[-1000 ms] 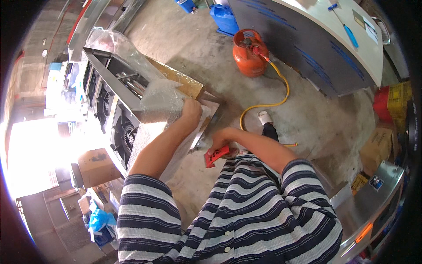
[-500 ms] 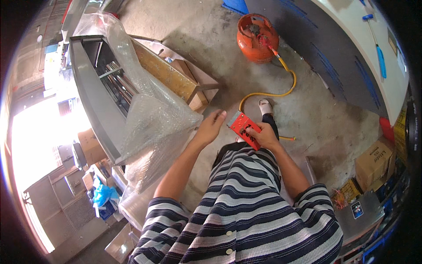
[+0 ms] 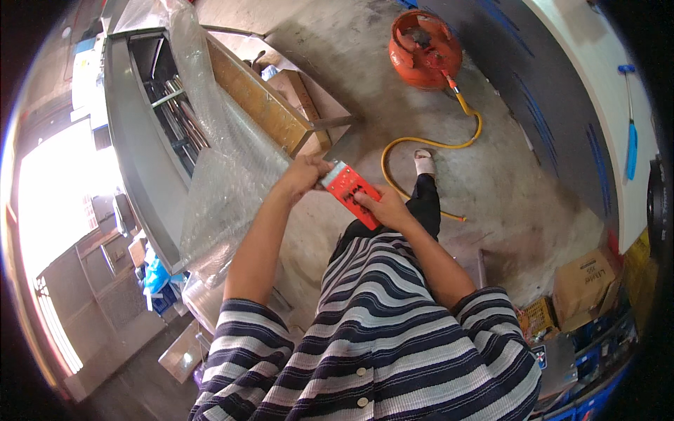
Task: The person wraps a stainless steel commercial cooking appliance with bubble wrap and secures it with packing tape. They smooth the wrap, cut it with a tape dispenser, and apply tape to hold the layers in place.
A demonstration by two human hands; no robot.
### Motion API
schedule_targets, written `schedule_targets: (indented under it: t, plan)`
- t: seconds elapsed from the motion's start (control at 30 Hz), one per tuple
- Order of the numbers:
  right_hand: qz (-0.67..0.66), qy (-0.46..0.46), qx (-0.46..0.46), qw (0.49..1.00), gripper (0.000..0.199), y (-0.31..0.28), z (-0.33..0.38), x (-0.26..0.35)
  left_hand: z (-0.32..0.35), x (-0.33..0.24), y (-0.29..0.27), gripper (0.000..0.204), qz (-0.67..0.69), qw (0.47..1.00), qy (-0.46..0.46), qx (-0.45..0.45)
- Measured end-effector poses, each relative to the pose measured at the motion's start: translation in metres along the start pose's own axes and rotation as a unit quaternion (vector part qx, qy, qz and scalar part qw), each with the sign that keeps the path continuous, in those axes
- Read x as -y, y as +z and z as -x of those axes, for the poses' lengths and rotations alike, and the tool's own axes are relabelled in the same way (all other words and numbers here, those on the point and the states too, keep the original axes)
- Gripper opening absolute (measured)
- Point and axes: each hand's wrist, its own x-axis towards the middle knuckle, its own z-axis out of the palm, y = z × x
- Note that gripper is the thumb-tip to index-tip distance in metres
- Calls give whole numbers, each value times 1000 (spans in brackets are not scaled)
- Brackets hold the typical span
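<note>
My right hand [image 3: 385, 209] is closed round a flat red rectangular tool [image 3: 353, 196], its thumb on the face with black hand-marked lettering. A grey metal strip forms the end of the tool facing my left hand [image 3: 305, 175]. The left fingers are curled together right at this metal end. Whether they pinch it or some small thing there is hidden. Both hands are in front of my waist, above the concrete floor.
An orange gas cylinder [image 3: 426, 52] stands ahead, its yellow hose [image 3: 414, 142] curving over the floor near my shoe. Bubble wrap [image 3: 228, 182] drapes over a grey metal cabinet [image 3: 144, 133] at left. Cardboard boxes [image 3: 584, 288] are at right, beside a dark panel [image 3: 519, 98].
My left hand has come to the metal end of the red tool, its fingers now curled. The right hand and tool have shifted left. The view has turned slightly.
</note>
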Motion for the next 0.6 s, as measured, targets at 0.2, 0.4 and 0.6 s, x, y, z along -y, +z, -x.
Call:
schedule_targets:
  t: [0.2,0.4,0.6]
  plan:
    - [-126,97,86,983,58,45,-20,-27,-28,-18,-56,21,-439,885,16,-157]
    - [-299,209,116,924,56,81,-33,-38,-28,8,-53,23,-670,702,68,-234]
    - [-342,229,101,906,55,98,-24,-45,-25,25,-59,26,-710,610,193,-295]
